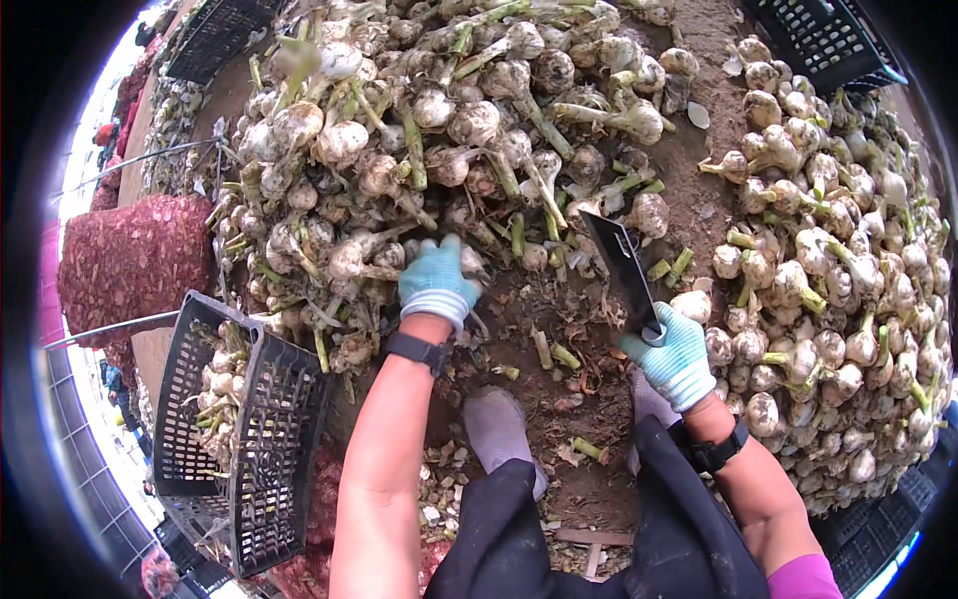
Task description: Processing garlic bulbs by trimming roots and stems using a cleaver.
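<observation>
Your knife [623,270] looks smooth metal, your gloves [437,275] matt knit cloth; the eight-o'clock crate [284,439] is plastic, the twelve-o'clock garlic [474,123] papery.

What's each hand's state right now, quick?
Left hand: at the garlic pile, fingertips hidden; grip cannot be told.
Right hand: closed, holding the knife.

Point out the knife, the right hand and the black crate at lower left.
Knife [621,268]: head view, on the middle of its dark blade.
Right hand [676,357]: head view, on the back of its gloved surface.
Black crate [283,429]: head view, on its perforated side wall.
</observation>
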